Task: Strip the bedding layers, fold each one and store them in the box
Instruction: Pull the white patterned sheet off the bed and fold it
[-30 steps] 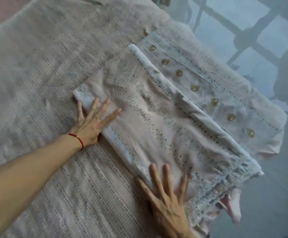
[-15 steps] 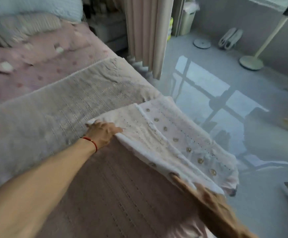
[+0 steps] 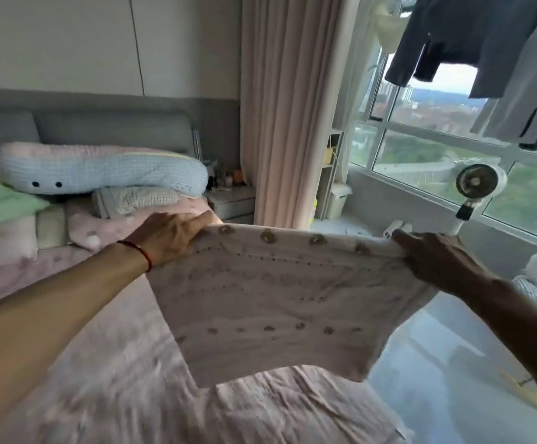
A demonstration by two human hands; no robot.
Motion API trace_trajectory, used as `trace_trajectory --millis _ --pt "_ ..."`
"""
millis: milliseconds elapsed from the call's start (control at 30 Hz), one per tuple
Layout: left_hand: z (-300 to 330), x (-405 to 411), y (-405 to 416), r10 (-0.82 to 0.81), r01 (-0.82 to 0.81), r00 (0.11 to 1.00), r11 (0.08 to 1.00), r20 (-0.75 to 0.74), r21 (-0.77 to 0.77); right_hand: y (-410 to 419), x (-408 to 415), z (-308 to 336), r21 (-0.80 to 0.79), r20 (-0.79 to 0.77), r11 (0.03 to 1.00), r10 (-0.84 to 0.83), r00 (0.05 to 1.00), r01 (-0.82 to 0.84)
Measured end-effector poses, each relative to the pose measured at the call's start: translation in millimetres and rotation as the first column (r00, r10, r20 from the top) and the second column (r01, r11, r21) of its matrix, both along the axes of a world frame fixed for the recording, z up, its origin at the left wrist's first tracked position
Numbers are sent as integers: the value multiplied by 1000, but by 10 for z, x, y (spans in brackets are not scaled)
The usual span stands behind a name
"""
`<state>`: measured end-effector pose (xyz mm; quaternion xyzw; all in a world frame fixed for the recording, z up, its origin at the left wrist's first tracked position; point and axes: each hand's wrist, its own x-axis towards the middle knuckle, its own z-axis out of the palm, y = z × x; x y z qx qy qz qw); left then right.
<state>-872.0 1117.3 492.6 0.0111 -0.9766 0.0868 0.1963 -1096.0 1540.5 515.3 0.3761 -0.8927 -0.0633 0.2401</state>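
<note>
We hold the folded cover point(image 3: 270, 302) in the air above the bed point(image 3: 126, 395); left hand point(image 3: 167, 235) and right hand point(image 3: 437, 257) each grip a top corner; folding looks complete; next, we carry it to the box, not in view.

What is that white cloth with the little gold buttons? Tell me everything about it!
The folded cloth looks like soft, thin, pale pinkish-white fabric with rows of tiny dots and small gold buttons along its top edge and lower down. It is held up in the air above the bed, hanging flat. The left hand and right hand grip its top corners.
</note>
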Motion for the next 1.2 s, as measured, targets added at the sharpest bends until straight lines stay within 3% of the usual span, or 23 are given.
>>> trace_trajectory --millis 100,200,300,433,600,700,867,967,1100,1200 --pt "481 568 -370 -24 17 982 999 -186 -43 -400 -60 355 -71 69 994 84 994 -79" --pt "737 1113 -463 49 -54 998 980 28 192 -686 -6 451 -41 183 992 128 975 -123" --pt "805 1502 -745 122 -178 971 942 203 285 -1052 116 509 -31 261 984 175 949 -173" --pt "699 1868 -932 240 -396 872 858 428 326 -1528 186 390 17 302 947 300 905 -320" --pt "559 2083 -1199 351 -583 750 751 561 310 -2326 -81 23 26 358 919 360 862 -394" --pt "445 1999 -1336 537 -681 703 698 467 223 -2829 -134 -162 26 357 923 349 866 -383" --pt "323 1839 -1356 775 -770 627 602 78 211 -3465 -281 -324 -54 341 939 338 877 -341" --pt "412 1817 -1168 787 -746 608 611 -101 267 -3627 -337 -297 -209 292 919 384 876 -333" --pt "425 2072 -1044 756 -750 598 645 -267 146 -3547 -304 -239 -382 134 813 519 844 -439" --pt "184 2354 -896 663 -692 658 720 -358 61 -3294 -222 -386 -400 42 762 569 821 -508"
